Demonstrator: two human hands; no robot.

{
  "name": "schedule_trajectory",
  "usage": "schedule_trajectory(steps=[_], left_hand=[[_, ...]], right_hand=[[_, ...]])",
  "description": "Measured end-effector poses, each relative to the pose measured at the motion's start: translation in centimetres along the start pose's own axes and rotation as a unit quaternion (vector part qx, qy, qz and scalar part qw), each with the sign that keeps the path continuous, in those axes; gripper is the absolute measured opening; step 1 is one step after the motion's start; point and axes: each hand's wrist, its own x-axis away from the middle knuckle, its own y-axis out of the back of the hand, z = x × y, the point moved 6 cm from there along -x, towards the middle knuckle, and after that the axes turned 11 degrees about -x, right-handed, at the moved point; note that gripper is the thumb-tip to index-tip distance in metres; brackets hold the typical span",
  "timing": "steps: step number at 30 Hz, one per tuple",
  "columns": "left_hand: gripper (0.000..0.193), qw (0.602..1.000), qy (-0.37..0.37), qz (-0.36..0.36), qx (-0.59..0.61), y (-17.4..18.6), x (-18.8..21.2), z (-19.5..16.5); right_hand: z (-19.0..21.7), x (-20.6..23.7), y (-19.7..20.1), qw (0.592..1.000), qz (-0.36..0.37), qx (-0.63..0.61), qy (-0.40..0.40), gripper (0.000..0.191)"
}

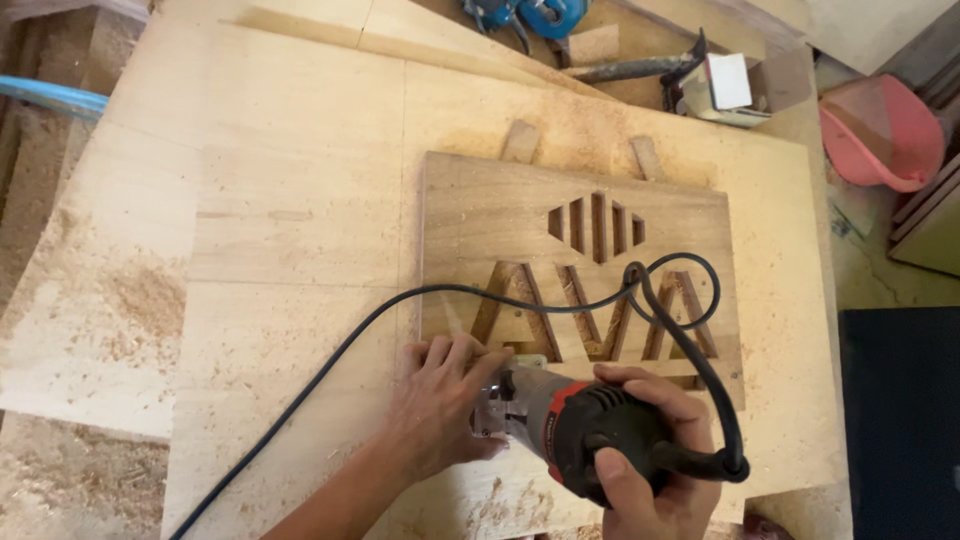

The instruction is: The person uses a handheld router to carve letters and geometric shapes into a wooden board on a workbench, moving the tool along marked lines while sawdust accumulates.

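The bit and base of the black-and-red handheld router (585,430) are hidden under its own body and the left hand (440,405), so where it meets the dark wooden panel with cut-out slots (480,210) cannot be seen. The right hand (650,470) runs off the bottom edge. The black power cord (330,365) leaves at the bottom left corner. A blue tool (530,14) is cut by the top edge, and the pink cap (880,130) is partly covered by boards.
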Motion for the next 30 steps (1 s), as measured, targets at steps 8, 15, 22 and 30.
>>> schedule_trajectory(steps=[8,15,22,30], left_hand=[[0.101,1.000,0.000,-0.004,0.000,-0.3,0.0,0.0],[0.102,1.000,0.016,0.013,-0.011,-0.2,0.1,0.0],[0.101,0.999,-0.018,-0.037,-0.002,-0.5,0.5,0.2],[0.089,0.994,-0.042,-0.098,-0.031,-0.2,0.0,-0.2]], right_hand=[[-1.4,0.4,0.7,0.995,-0.067,-0.043,-0.060,0.049],[-2.7,0.9,1.8,0.989,-0.057,-0.128,-0.043,0.093],[-8.4,3.7,-0.2,1.000,-0.002,0.002,-0.028,0.106],[-10.2,3.1,-0.6,0.995,-0.058,0.075,-0.014,0.074]])
